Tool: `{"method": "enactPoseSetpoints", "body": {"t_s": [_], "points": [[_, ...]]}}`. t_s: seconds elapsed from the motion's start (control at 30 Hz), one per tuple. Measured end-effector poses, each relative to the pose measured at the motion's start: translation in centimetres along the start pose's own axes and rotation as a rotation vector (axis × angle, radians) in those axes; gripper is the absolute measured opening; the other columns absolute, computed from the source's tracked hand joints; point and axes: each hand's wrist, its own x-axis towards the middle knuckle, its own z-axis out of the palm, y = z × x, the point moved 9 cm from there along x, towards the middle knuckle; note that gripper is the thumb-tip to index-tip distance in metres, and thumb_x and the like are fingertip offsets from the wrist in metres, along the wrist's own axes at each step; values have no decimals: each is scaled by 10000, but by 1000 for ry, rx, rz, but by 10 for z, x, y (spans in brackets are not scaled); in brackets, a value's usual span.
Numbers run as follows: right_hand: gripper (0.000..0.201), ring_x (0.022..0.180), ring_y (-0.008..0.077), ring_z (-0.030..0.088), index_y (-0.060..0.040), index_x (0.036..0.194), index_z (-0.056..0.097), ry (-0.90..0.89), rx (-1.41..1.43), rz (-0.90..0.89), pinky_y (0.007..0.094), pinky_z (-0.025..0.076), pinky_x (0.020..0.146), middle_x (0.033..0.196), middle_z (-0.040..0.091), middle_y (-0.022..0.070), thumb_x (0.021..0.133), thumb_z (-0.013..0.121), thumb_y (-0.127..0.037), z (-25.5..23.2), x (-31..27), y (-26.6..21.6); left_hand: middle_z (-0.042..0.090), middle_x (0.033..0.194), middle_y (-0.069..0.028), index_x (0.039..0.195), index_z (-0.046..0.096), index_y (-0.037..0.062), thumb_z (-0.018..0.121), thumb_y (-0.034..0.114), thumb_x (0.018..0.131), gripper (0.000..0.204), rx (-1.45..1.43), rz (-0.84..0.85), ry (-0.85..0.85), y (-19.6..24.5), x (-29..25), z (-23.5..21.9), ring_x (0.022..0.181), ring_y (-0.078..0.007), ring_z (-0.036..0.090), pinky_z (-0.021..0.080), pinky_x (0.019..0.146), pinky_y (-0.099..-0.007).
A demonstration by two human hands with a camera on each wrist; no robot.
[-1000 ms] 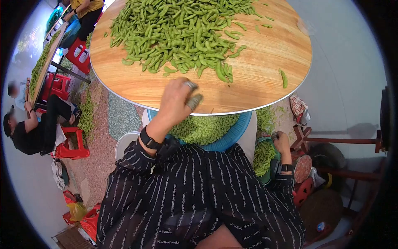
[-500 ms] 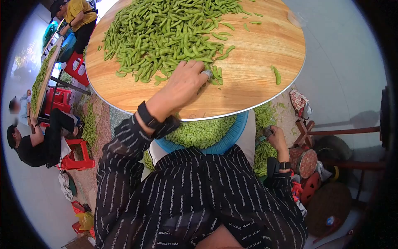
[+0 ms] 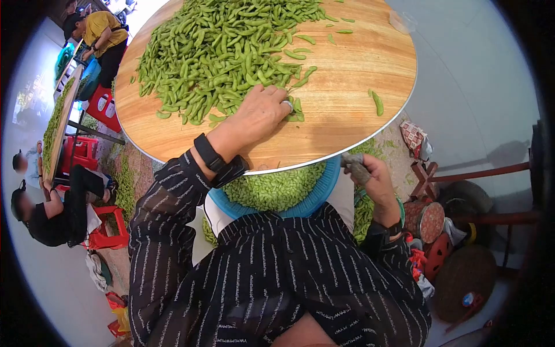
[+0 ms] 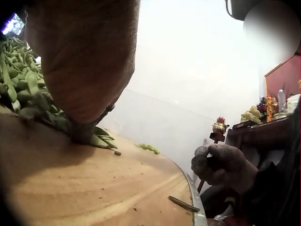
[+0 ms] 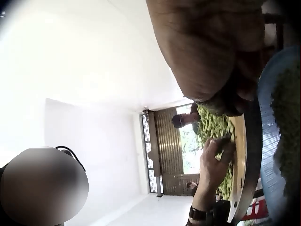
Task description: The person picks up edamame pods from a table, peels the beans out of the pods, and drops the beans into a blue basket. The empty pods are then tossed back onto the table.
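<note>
My left hand [image 3: 260,115] reaches over the round wooden table [image 3: 341,87], its fingers bent down at the near edge of a heap of green soybean pods [image 3: 208,63]. Several pods lie right beside its covered thumb; I cannot tell whether the fingertips hold one. Past the table's front edge is my right hand [image 3: 373,176], fingers loosely bent and grey covers on the thumb and a finger. Nothing shows between them; the left wrist view also catches this hand [image 4: 225,165]. Shelled green beans [image 3: 272,188] fill a blue basket [image 3: 332,185] in front of my body.
One pod [image 3: 377,103] lies apart on the right of the table. Green pods [image 3: 364,214] fill the space below my right arm. Red stools [image 3: 107,228] and people at another table [image 3: 60,110] are off left. A wooden stand [image 3: 428,179] is on the right.
My left hand first moved forward to the pods, its fingers now bent down there. My right hand has risen from beside the pods at my right up to the table edge.
</note>
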Motion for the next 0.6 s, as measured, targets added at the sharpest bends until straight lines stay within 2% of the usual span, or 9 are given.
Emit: {"method": "enactPoseSetpoints", "body": {"t_s": [0.03,0.17,0.27,0.33,0.47,0.53,0.6], "points": [[154,577,29,424,-28,924,587,-17,12,-48,171,340,506,706,526,-50,801,510,-78,8,5,-6,474,773,-85,714,543,54,537,113,663,78,11,2,7,2,1,-1,808,-227,465,349,686,-321],[174,593,27,430,-24,952,576,31,111,-18,164,342,516,717,532,-41,800,501,-63,31,20,-15,470,769,-85,709,539,42,543,114,667,83,69,-5,46,0,-8,-1,806,-228,467,348,687,-327],[200,611,31,442,-14,977,556,-9,243,-3,161,352,534,736,535,-28,790,489,-28,52,32,-16,476,782,-92,712,537,27,572,124,660,115,81,-60,99,0,-15,-11,813,-235,470,350,689,-333],[217,609,35,444,-8,989,543,-24,260,-44,167,358,532,740,532,-17,781,481,-4,63,39,-18,496,899,-123,811,535,14,622,148,631,240,-72,-131,93,-4,-20,-16,857,-270,466,361,721,-347],[226,607,37,445,-3,992,538,-36,298,-21,170,362,532,751,536,-8,777,469,10,70,40,-20,501,886,-125,840,543,-3,632,146,633,270,-147,-218,134,-12,-25,-18,854,-290,473,370,718,-362],[202,610,38,450,-1,977,544,-4,258,-20,172,363,526,754,541,-8,788,473,-1,67,39,-16,507,859,-132,834,543,-12,608,130,677,222,-233,-187,-51,-7,-24,4,838,-307,476,377,715,-381],[195,597,30,446,-10,983,544,5,225,-12,156,354,519,751,542,-13,797,493,-44,64,39,-12,508,849,-134,842,541,-11,596,127,695,209,-212,-189,-48,-9,-25,13,835,-309,477,379,711,-379]]}}
